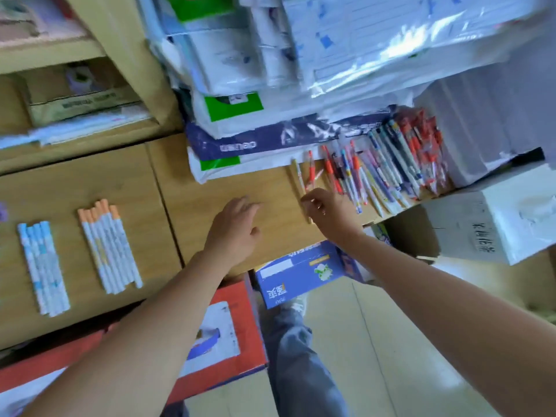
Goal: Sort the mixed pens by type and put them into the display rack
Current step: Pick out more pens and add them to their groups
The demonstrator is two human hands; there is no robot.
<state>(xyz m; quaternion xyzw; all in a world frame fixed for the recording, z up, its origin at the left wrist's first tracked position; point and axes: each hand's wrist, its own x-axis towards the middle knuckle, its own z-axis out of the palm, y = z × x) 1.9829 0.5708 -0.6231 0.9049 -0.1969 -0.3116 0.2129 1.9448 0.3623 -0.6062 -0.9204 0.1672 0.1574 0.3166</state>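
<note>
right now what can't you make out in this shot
Right hand, head view: its own curled fingers and blur hide whether its grip holds a pen.
Mixed pens, head view: motion blur smears their prints and types.
Plastic-wrapped packs, head view: labels lost to glare and blur.
Purple thing, head view: cut off by the left edge.
Display rack: none recognisable in this view.

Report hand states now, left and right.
Left hand: open, holding nothing.
Right hand: fingers curled at the mixed pens; grip cannot be told.
</note>
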